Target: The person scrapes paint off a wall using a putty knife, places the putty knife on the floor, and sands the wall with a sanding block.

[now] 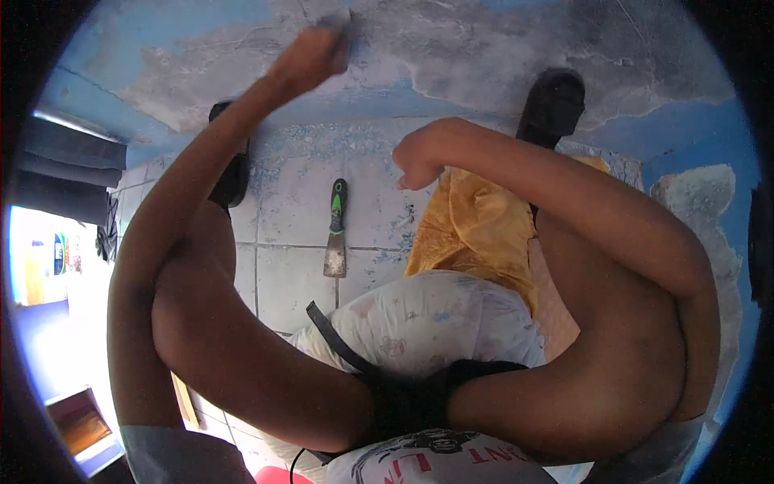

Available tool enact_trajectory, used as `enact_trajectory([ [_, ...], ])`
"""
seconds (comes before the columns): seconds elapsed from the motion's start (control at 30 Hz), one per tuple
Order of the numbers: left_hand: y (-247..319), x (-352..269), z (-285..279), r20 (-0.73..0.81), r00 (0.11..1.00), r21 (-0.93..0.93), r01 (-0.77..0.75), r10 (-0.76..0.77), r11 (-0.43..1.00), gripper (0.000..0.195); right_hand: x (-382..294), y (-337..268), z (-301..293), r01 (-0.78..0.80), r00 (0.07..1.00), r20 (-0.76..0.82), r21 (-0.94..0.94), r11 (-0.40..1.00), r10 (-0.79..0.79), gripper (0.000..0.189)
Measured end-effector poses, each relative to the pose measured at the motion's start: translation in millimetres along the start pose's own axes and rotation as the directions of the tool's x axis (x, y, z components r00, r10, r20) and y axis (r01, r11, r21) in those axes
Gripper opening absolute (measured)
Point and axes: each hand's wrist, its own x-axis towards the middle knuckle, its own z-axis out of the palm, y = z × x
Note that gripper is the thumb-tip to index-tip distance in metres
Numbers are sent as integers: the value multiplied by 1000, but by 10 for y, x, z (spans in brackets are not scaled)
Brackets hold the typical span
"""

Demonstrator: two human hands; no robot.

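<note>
My left hand (311, 57) reaches up to the wall (484, 54), whose blue paint has come away in large patches over grey plaster. It is closed around a small dark grey object (340, 27), held against the bare plaster; motion blur hides what kind it is. My right hand (426, 154) hangs with curled fingers above the floor, its forearm across my right knee. Its palm is hidden. A putty knife (336, 230) with a black and green handle lies on the white floor tiles (296, 272), blade towards me.
Blue paint flakes (308, 142) litter the floor along the wall. A golden-yellow cloth (478, 218) lies below my right hand, beside a stuffed whitish plastic bag (423, 320) between my thighs. My black sandals (550, 109) rest near the wall. Dark folded fabric (66, 166) hangs at left.
</note>
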Motion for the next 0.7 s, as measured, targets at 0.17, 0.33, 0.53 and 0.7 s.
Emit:
enact_trajectory([
  [0.17, 386, 331, -332, -295, 955, -31, -42, 31, 999, 18, 21, 60, 101, 54, 999, -9, 93, 994, -54, 50],
  [0.33, 106, -70, 278, 214, 976, 85, -54, 35, 995, 20, 146, -20, 232, 131, 991, -7, 109, 985, -131, 49],
  [0.53, 481, 401, -338, -42, 999, 54, 26, -23, 998, 13, 29, 7, 246, 52, 995, 78, 100, 994, -60, 49],
  [0.7, 471, 227, -169, 110, 994, 58, -10, 4, 998, 14, 109, -7, 305, 47, 985, 159, 90, 995, -61, 53],
])
